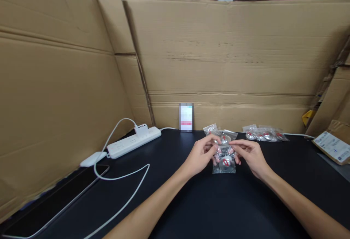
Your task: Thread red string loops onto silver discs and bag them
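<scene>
Both of my hands meet over the black table and hold a small clear plastic bag (224,149) between them. My left hand (202,152) grips its left side with fingers curled, and my right hand (250,154) pinches the right side. Just below the fingers lies another clear bag (225,165) with a round, shiny clear piece bearing a red mark. Behind my hands, more such bags (210,129) show in part. What exactly the held bag contains is partly hidden by my fingers.
Several similar bags (265,134) lie in a row at the back right. A phone-like screen (186,118) leans on the cardboard wall (232,49). At left are a white power strip (133,143), cable and dark tablet (54,202). A labelled parcel (332,146) sits far right.
</scene>
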The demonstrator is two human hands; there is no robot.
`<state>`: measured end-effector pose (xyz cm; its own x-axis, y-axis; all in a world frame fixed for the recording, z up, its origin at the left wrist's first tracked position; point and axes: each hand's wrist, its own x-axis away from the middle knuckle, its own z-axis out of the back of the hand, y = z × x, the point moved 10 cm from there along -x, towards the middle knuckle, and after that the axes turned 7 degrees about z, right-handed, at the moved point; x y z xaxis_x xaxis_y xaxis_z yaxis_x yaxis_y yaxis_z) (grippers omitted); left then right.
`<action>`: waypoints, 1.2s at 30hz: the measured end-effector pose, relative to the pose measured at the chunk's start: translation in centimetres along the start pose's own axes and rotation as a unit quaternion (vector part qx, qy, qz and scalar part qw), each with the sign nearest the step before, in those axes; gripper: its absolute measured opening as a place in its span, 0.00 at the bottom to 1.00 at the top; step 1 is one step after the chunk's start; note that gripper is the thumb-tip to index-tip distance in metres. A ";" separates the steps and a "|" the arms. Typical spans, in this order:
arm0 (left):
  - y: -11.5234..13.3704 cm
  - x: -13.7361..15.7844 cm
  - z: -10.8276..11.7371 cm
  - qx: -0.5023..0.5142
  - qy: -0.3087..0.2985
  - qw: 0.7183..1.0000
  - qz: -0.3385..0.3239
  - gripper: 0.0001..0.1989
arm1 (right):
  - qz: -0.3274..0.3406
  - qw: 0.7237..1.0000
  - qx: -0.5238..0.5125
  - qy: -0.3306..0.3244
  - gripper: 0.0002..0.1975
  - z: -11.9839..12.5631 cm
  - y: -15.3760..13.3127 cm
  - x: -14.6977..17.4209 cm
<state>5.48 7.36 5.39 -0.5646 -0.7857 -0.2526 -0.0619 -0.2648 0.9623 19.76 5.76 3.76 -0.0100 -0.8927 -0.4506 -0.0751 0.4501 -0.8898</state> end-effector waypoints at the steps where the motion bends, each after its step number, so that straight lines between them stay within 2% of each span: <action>1: 0.0 0.0 0.0 0.001 -0.002 1.000 0.003 0.08 | 0.001 1.000 0.000 -0.003 0.11 -0.1 0.0 0.0; 7: -0.2 0.1 0.2 -0.011 0.009 1.000 0.009 0.08 | 0.009 1.000 -0.004 -0.024 0.13 -0.4 -0.1 0.0; 13: -0.3 0.0 0.5 -0.043 0.026 0.999 0.018 0.10 | 0.016 0.999 0.033 -0.037 0.10 -0.4 -0.3 -0.1; 20: 0.3 0.3 1.1 -0.110 0.073 0.991 -0.010 0.10 | 0.033 0.993 0.080 -0.078 0.13 -0.9 -0.5 0.2; 24: 0.2 0.2 1.1 -0.124 0.074 0.989 -0.013 0.11 | 0.035 0.991 0.095 -0.091 0.12 -1.2 -0.7 0.3; 30: 0.6 0.3 0.8 -0.120 0.070 0.990 -0.020 0.10 | 0.088 0.988 0.124 -0.020 0.17 0.1 -1.6 -0.4; 36: 1.4 0.6 -0.3 -0.126 0.042 0.991 -0.030 0.12 | 0.095 0.974 0.182 -0.093 0.09 -1.5 -1.2 -0.1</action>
<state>5.29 6.41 6.53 -0.4942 -0.8056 -0.3267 0.1198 -0.4353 0.8923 18.36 5.24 4.94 0.1938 -0.7882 -0.5842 0.2694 0.6153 -0.7408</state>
